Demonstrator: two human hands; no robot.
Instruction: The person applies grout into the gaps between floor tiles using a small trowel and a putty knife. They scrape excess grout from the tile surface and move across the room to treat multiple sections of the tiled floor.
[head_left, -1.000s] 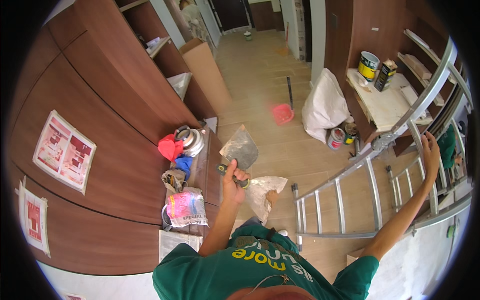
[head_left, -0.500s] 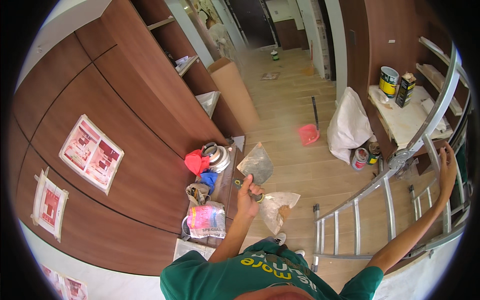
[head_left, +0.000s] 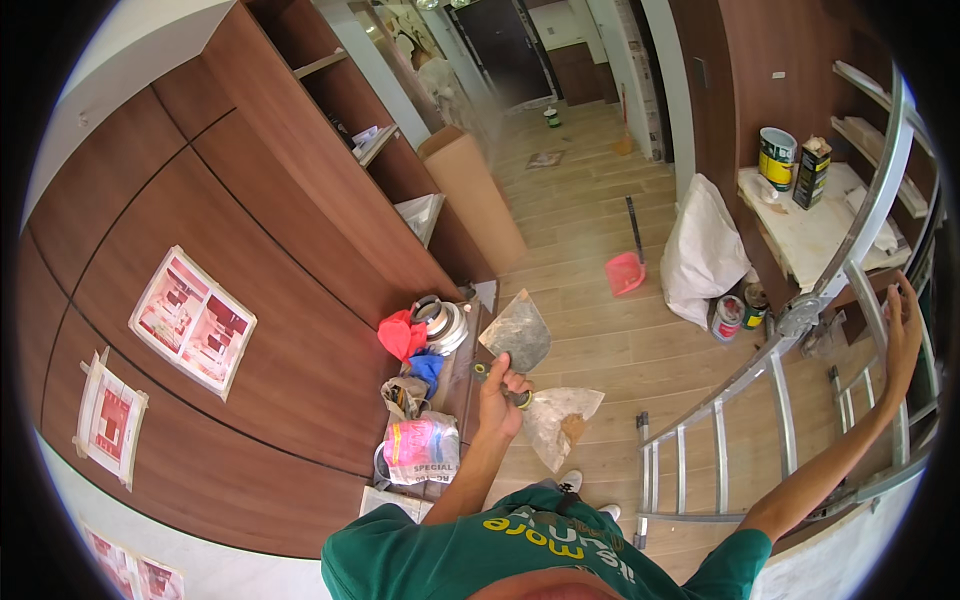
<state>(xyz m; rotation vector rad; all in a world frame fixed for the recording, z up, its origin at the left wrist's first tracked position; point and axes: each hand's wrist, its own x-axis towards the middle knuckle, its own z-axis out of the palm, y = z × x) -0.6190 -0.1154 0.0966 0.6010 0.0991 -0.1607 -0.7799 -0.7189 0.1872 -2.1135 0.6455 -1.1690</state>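
My left hand (head_left: 500, 400) is closed around the handles of two wide putty knives. One putty knife's grey, stained blade (head_left: 517, 328) points away from me. The other putty knife (head_left: 550, 435) spreads toward my feet and carries a tan smear of filler. At the right, my right hand (head_left: 903, 330) is raised with its fingers stretched out beside the rail of a metal folding ladder (head_left: 800, 318). Whether the palm touches the rail I cannot tell.
Bags and a metal bowl (head_left: 445, 325) crowd a low ledge (head_left: 465, 370) at left. A pink dustpan (head_left: 626, 273), white sack (head_left: 705, 255) and paint cans (head_left: 728, 316) stand on the floor. A shelf (head_left: 815, 235) holds more cans. Another person (head_left: 437, 80) stands far off.
The view has shifted slightly, so the surroundings sit a little differently. Both hands keep nearly the same pose, with the two putty knives still in my left hand.
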